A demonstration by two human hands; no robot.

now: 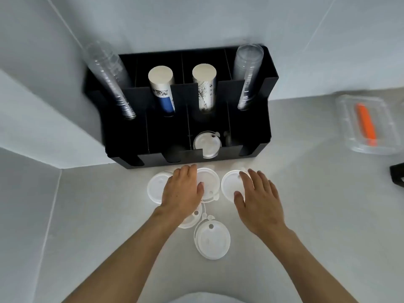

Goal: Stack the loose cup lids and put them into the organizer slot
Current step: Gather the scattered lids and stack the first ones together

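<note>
Several white cup lids lie loose on the pale counter in front of a black organizer [249, 136]. My left hand [182, 191] is spread flat over two of them: a left lid [155, 185] and a middle lid [208, 179]. Fingers apart, my right hand [256, 199] rests over a right lid [229, 184]. A further lid [190, 220] shows partly under my left wrist. The nearest lid [212, 239] lies apart, untouched. One white lid [206, 144] sits in a front slot of the organizer.
The organizer's back slots hold two clear cup stacks [248, 77] and two paper cup stacks [162, 88]. A clear plastic box [347, 119] with an orange object inside stands at the right. A black item [396, 173] shows at the right edge. Walls close in behind and left.
</note>
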